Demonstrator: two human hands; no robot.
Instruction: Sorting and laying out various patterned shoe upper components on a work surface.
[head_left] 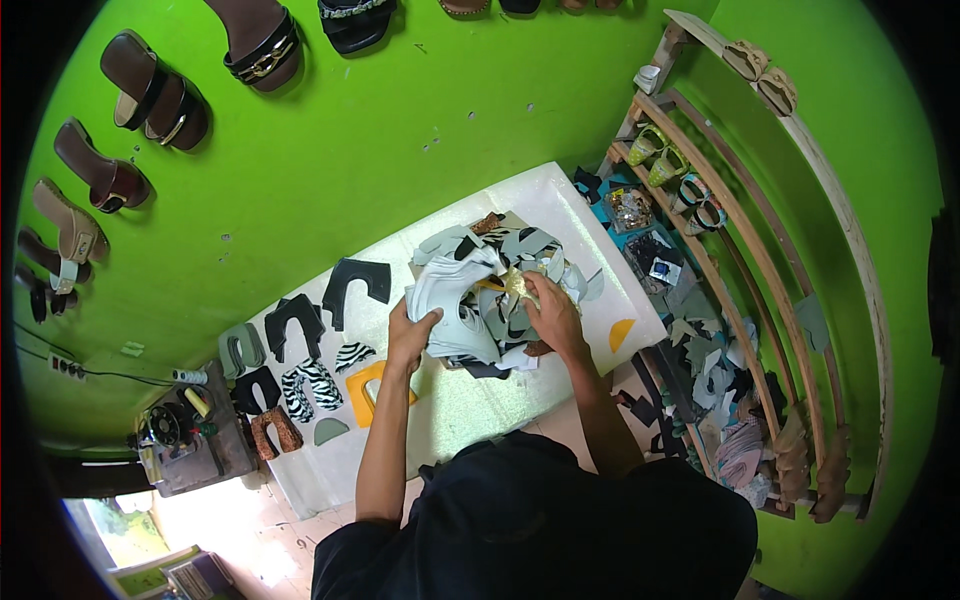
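Left hand [410, 335] gripping the pale grey cut pieces [450, 305] on the heap's near edge, right hand [552, 312] pinching a gold scrap [517, 284] atop it (white table [560, 195] beneath), black cutouts [355, 285] lying leftward.

Bright even light, glare lower left, fisheye bending, perhaps slightly soft
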